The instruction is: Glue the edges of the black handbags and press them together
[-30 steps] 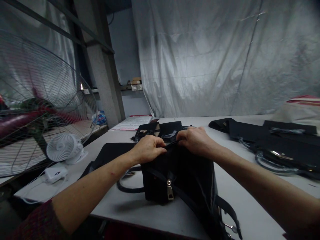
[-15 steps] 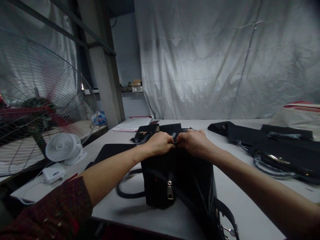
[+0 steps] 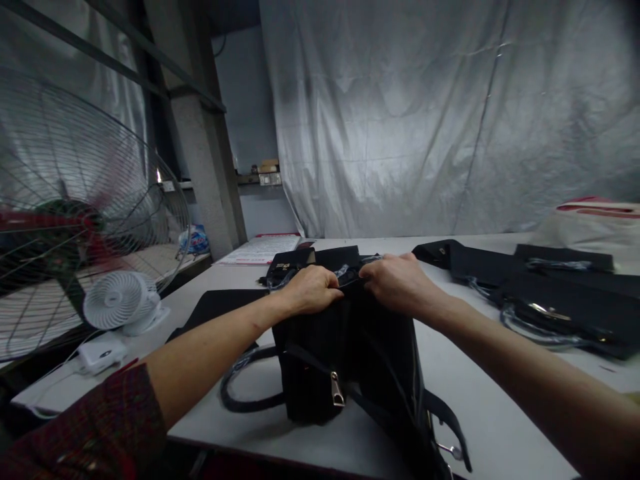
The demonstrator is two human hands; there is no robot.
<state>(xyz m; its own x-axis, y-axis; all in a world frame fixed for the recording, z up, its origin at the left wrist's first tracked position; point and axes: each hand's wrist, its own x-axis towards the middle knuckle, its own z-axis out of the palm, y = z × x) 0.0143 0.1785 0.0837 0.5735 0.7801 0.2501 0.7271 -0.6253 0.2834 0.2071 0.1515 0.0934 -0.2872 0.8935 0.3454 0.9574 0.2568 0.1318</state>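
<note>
A black handbag (image 3: 313, 363) stands on the white table right in front of me, its zipper pull (image 3: 337, 389) hanging on the near side. One looped handle (image 3: 253, 380) sticks out to the left, and a strap with metal hardware (image 3: 453, 430) hangs at the lower right. My left hand (image 3: 314, 288) is closed on the bag's upper edge. Beside it, my right hand (image 3: 397, 281) grips the same edge a little to the right, fingers curled over it. The fingertips of both hands are partly hidden against the dark material.
More black bags (image 3: 560, 303) lie at the right, and several others (image 3: 295, 263) lie behind the one I hold. A small white fan (image 3: 120, 300) stands on the left beside a large caged fan (image 3: 90, 220). A printed sheet (image 3: 260, 249) lies at the back.
My hands have moved slightly apart along the bag's upper edge. The zipper pull has swung a little, and the whole view has shifted slightly.
</note>
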